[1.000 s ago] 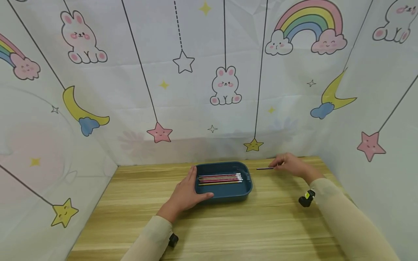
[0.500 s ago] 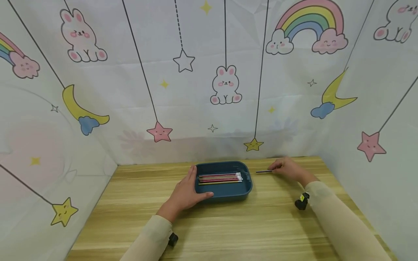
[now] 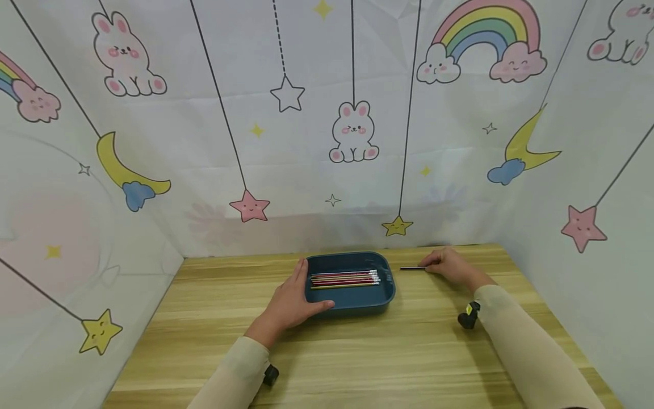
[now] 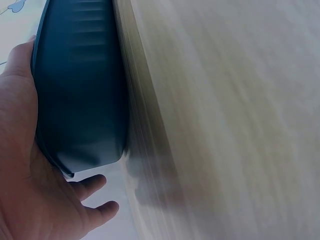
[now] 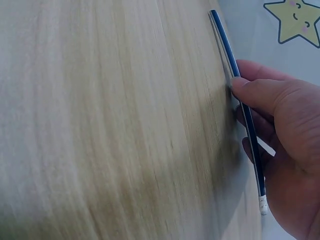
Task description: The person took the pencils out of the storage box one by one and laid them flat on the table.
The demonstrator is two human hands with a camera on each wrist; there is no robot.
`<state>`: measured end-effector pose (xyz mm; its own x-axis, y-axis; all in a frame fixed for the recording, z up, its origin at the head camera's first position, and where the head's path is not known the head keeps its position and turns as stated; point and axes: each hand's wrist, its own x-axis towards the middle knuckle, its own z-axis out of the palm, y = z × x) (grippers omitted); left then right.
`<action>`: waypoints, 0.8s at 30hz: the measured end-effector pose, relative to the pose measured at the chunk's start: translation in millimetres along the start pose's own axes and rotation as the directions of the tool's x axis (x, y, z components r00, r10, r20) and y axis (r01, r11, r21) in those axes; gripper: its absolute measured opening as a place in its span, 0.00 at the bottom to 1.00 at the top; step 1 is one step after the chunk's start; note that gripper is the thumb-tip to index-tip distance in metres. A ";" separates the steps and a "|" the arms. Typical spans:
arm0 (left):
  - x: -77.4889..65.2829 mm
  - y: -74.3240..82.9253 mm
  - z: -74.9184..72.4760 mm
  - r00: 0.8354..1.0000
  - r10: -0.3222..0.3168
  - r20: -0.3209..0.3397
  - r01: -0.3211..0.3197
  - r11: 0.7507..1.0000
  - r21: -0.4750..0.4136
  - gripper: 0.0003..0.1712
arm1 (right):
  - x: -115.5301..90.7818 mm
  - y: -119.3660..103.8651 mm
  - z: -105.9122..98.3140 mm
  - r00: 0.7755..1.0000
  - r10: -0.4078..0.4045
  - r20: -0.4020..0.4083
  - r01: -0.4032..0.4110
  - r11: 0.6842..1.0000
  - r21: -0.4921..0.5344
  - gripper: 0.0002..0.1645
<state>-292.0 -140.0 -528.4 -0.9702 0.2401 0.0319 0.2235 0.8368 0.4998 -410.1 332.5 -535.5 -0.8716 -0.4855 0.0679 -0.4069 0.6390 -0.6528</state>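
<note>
A dark blue rectangular tray (image 3: 351,304) rests on the table, with several red, yellow and dark pencils (image 3: 344,279) lying side by side in it, silvery ends to the right. My left hand (image 3: 290,304) holds the tray's left end, thumb over the front rim and fingers along the left side; two fingertips show past the tray in the left wrist view. Right of the tray, my right hand (image 3: 449,266) pinches a dark blue pencil (image 5: 247,110) between thumb and fingers. Its white eraser end points back towards the palm, and the pencil is close over the tabletop.
The wood-grain table (image 3: 357,363) ends at a white fabric backdrop (image 3: 296,170) printed with bunnies, stars and rainbows, which also closes off both sides. A small black wrist camera (image 3: 469,316) hangs under the right sleeve.
My right hand has come down slightly and a little to the left with the pencil, then kept nearly still. The left hand and the tray stay in place.
</note>
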 end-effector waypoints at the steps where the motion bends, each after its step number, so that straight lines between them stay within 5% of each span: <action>1: 0.1 -0.3 0.2 1.000 -0.003 0.003 0.003 1.000 0.001 0.79 | 0.1 -0.3 0.1 1.000 -0.001 -0.001 0.001 1.000 0.005 0.12; 24: 2.9 -1.2 1.6 1.000 -0.015 0.010 0.015 1.000 -0.001 0.79 | 0.4 2.7 3.7 1.000 -0.009 -0.011 0.009 1.000 0.014 0.12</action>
<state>-294.9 -139.5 -530.3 -0.9725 0.2322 0.0155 0.2085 0.8400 0.5010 -410.5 331.8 -540.0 -0.8710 -0.4843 0.0823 -0.4108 0.6262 -0.6626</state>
